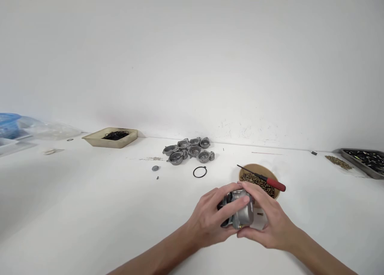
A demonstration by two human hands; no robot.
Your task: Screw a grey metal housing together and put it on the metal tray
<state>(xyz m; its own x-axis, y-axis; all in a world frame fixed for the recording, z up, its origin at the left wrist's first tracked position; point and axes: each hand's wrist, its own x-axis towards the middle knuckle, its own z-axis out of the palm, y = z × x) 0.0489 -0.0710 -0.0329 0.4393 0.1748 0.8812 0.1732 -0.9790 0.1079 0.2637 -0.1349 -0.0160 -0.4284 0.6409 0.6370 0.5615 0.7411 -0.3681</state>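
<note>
My left hand point(210, 217) is wrapped round a carburetor point(243, 211) with a silver-grey metal bowl and a dark part on its left. The fingers and thumb of my right hand point(270, 219) grip the same carburetor from the right, at its top and bottom edges. Just behind my hands is a tan bowl point(274, 171) of brass-coloured screws point(255, 181). Across that bowl lies a screwdriver point(274, 183) with a red and black handle. One loose screw point(260, 214) rests on the table, seen between my right thumb and fingers.
Several grey metal float bowls point(194, 151) are grouped near the wall, with a black rubber ring point(199, 172) in front. A grey cap point(155, 168) lies left of them. Trays of black parts stand at left point(132, 137) and right point(345, 157), beside a screw pile point(339, 162).
</note>
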